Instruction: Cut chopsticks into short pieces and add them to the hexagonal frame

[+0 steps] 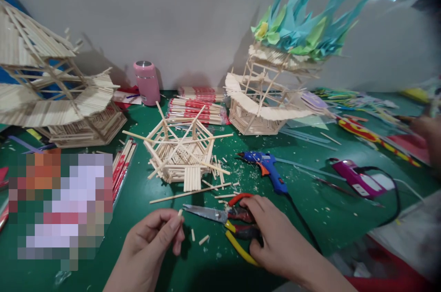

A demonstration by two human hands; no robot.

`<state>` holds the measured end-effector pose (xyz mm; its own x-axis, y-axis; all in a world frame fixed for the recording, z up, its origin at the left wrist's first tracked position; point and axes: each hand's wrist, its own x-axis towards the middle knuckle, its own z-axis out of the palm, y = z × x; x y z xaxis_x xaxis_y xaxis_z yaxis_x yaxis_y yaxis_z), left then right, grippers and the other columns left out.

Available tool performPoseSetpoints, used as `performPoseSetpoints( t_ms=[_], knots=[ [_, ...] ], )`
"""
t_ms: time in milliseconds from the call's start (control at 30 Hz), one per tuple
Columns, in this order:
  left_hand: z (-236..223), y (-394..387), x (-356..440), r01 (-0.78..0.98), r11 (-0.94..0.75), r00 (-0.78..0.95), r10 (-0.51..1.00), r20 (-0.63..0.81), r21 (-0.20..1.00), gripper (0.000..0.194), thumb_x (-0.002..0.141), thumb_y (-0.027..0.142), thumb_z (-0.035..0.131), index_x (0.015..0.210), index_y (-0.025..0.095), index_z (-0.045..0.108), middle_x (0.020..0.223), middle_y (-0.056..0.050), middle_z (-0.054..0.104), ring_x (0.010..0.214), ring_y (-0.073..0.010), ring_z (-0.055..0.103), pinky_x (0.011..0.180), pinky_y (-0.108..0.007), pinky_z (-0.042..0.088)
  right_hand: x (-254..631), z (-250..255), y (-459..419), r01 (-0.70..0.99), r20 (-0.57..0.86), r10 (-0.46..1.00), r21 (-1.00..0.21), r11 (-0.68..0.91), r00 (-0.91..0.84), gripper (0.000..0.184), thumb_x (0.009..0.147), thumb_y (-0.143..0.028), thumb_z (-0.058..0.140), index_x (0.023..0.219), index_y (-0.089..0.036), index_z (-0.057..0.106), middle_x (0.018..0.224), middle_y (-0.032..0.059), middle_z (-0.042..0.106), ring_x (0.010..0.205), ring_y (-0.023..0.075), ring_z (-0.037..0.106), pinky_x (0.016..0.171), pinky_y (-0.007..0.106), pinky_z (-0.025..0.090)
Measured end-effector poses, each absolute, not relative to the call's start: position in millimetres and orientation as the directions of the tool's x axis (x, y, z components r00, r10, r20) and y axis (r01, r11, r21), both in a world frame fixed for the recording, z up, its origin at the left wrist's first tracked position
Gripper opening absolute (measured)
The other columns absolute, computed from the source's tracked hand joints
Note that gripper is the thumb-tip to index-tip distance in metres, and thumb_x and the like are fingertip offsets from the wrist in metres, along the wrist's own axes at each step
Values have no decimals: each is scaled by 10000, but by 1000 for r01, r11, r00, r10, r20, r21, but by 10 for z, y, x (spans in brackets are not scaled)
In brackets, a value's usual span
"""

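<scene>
The likeliest trouble, I'd judge, is at the fingertips: the blades of the scissors (210,213) point straight at the left hand (155,237), their tips just beside the short stick (180,213) it holds, so a small slip could nick a finger. So little of that stick shows above the pinch that it could easily ping away among the offcuts (204,239) on the green worktop (131,200). Taking the stick frame (181,154) as the clock's centre, the glue gun (272,170) lies at three o'clock, and its cord (303,221) runs down towards four, close by the right forearm; an outward sweep of that arm could drag it. Raising the scissors carelessly might also knock the loose long stick (189,193) at six o'clock, or the frame's projecting ends. As for pose, the left hand comes in from near seven o'clock, its thumb and forefinger closed on the stick and the other fingers curled. The right hand (275,237) reaches in from four o'clock, forearm slanting up and inward, fingers and thumb wrapped part-closed around the spread handles; whether the blades are fully together, I can't tell.
</scene>
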<state>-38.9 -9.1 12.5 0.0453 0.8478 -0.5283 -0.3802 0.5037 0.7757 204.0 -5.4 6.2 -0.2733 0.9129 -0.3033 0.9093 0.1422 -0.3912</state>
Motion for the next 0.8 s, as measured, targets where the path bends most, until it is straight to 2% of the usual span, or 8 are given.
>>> performPoseSetpoints(
  t_ms=[133, 300, 467, 600, 667, 800],
  knots=[
    [116, -121, -470, -377, 447, -27, 870, -492, 811, 277, 606, 452, 779, 645, 190, 698, 546, 43, 606, 524, -87, 495, 563, -199, 395, 2053, 95, -11, 887, -283, 918, -443, 132, -278, 479, 543, 7, 472, 991, -152, 526, 988, 108, 539, 909, 246, 519, 810, 410, 446],
    [63, -133, -519, -360, 417, -47, 885, -463, 835, 250, 652, 444, 750, 694, 201, 710, 585, 35, 629, 538, -91, 514, 556, -195, 408, 1965, 224, -38, 778, -297, 899, -624, 72, -322, 453, 577, -1, 477, 980, -203, 520, 944, 59, 589, 818, 189, 575, 732, 304, 481],
    [49, -130, -557, -234, 370, -67, 916, -395, 899, 204, 718, 418, 701, 714, 215, 724, 611, 20, 643, 645, -125, 568, 642, -190, 445, 1716, 308, -87, 609, -294, 913, -791, -66, -283, 530, 600, -49, 523, 1100, -220, 483, 1022, 55, 659, 918, 200, 637, 815, 274, 493],
    [90, -131, -573, -173, 278, -72, 953, -293, 945, 149, 740, 377, 685, 700, 242, 735, 718, 7, 697, 753, -145, 613, 710, -174, 470, 1642, 341, -133, 592, -350, 899, -795, -136, -264, 521, 651, -102, 557, 1147, -247, 484, 1107, 47, 646, 997, 214, 621, 898, 314, 471],
    [99, -134, -571, -156, 259, -50, 962, -269, 953, 145, 764, 356, 662, 708, 245, 737, 776, -3, 721, 798, -155, 633, 744, -176, 483, 1635, 356, -146, 601, -328, 909, -790, -116, -256, 606, 608, -97, 601, 1185, -240, 481, 1172, 53, 622, 1056, 232, 592, 945, 326, 435],
    [72, -136, -588, -124, 234, -20, 971, -238, 964, 122, 785, 318, 637, 778, 261, 745, 895, -12, 745, 879, -172, 656, 781, -190, 504, 1595, 389, -144, 616, -355, 900, -776, -133, -253, 722, 526, -66, 645, 1214, -225, 493, 1172, 58, 629, 1047, 250, 594, 910, 297, 449]
  ],
)
